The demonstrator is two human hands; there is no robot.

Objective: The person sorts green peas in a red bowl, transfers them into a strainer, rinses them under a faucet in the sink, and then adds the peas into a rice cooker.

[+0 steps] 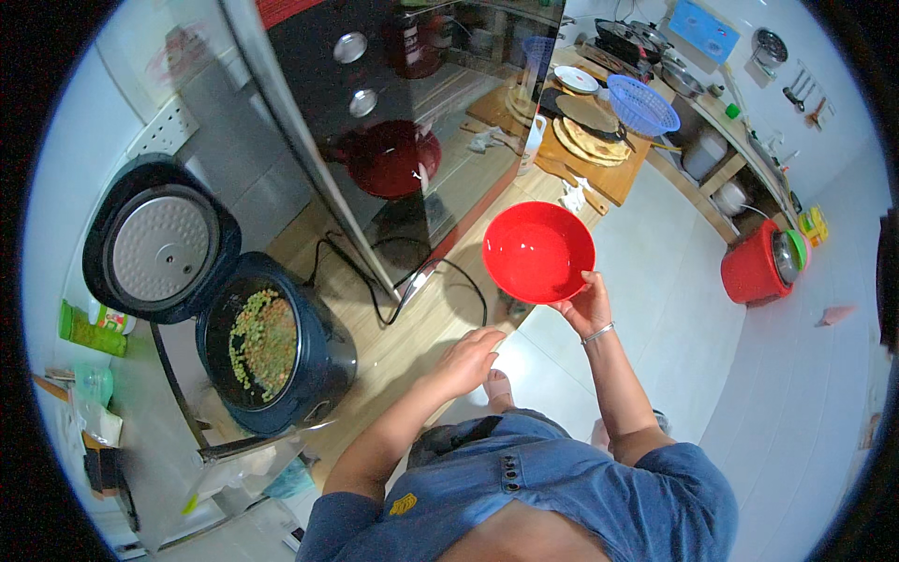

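My right hand [587,306] grips the rim of a red bowl [539,253], thumb inside the edge, above the counter's edge and the floor. The inside of the bowl shows no food. A bracelet circles that wrist. My left hand [469,361] holds nothing; it hovers near the wooden counter's edge, below and left of the bowl, its fingers slightly bent. To the left stands a dark rice cooker [319,365] with its lid [165,242] raised. Green peas and orange-brown bits [270,344] lie in its pot.
A glass-fronted cabinet [449,91] stands behind the counter, with a black cord [460,265] in front. Flatbreads [590,144] lie on a wooden board [621,179] beside a blue plastic basket [640,105]. On the right is a red bucket [751,267].
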